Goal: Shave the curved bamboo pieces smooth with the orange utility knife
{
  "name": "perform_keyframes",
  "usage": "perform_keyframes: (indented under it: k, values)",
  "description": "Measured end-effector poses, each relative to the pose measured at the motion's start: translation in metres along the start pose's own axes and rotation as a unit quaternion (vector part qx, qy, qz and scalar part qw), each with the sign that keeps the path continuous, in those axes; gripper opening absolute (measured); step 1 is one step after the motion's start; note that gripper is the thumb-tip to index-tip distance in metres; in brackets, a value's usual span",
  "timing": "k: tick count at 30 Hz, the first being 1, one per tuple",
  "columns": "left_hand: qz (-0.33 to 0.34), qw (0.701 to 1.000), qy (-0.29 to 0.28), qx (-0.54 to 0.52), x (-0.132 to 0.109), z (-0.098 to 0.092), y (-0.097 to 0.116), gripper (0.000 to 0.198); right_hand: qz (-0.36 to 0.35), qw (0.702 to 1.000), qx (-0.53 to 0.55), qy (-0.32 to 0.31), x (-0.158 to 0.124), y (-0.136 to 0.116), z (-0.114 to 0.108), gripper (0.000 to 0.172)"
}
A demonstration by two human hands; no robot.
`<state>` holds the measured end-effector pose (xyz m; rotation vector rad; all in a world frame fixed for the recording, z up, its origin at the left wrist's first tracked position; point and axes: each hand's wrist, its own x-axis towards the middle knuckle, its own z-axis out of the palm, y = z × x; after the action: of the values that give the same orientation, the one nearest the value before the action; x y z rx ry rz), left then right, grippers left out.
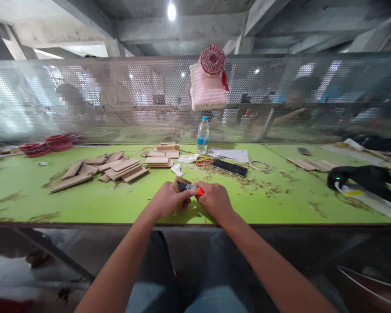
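The left hand (167,201) is closed around a small brown piece (178,184), thumb on top and fingers curled under, and holds it tilted just above the near edge of the table (84,204). The right hand (215,200) has its grip clamped on a cutter (191,188) with an orange end. The cutter's dark front part lies across the upper face of the brown piece, so the two hands nearly meet over it. I cannot tell whether the blade edge is biting in or only resting there.

Judging by this, the step in hand is trimming or shaving the brown piece with the cutter. A further stroke would call for a firm left hold, with the thumb clear of the blade's path, and a short, controlled draw.

Around the hands, fine shavings (244,178) are scattered at about 1 o'clock. A loose pile of tan slats (122,167) lies at 10 to 11 o'clock, with neater stacks behind it. At 12 o'clock stands a water bottle (203,134), upright with its cap on. A dark flat slab (230,167) and a thin ring (260,165) lie at 1 o'clock, well apart from the hands. A black device (361,176) sits at 3 o'clock and stacked red rings (57,141) at far 10 o'clock. Beyond the table runs a mesh screen (117,100), and a pink knitted bundle (208,87) hangs on it.
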<state>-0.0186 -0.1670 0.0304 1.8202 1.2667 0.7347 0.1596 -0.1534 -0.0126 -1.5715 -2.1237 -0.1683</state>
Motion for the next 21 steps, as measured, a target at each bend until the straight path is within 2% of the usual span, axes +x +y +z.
perform_keyframes:
  k: [5, 10, 16, 21]
  values:
    - [-0.011, 1.000, 0.010, -0.015, 0.002, 0.003, -0.004, 0.048, 0.005, 1.000, -0.010, 0.011, 0.000, -0.001, 0.000, 0.026]
    - [-0.042, 0.993, 0.009, -0.107, 0.004, 0.004, -0.006, 0.046, 0.078, 0.996, -0.029, 0.037, 0.003, 0.000, 0.001, 0.027]
    - [-0.019, 0.989, -0.042, -0.141, 0.004, -0.003, -0.011, 0.046, 0.001, 1.000, 0.002, 0.004, 0.003, -0.001, 0.001, 0.024]
    - [-0.012, 0.993, -0.062, -0.098, 0.005, -0.007, -0.011, 0.045, -0.010, 1.000, 0.006, -0.001, 0.003, 0.001, 0.000, 0.024]
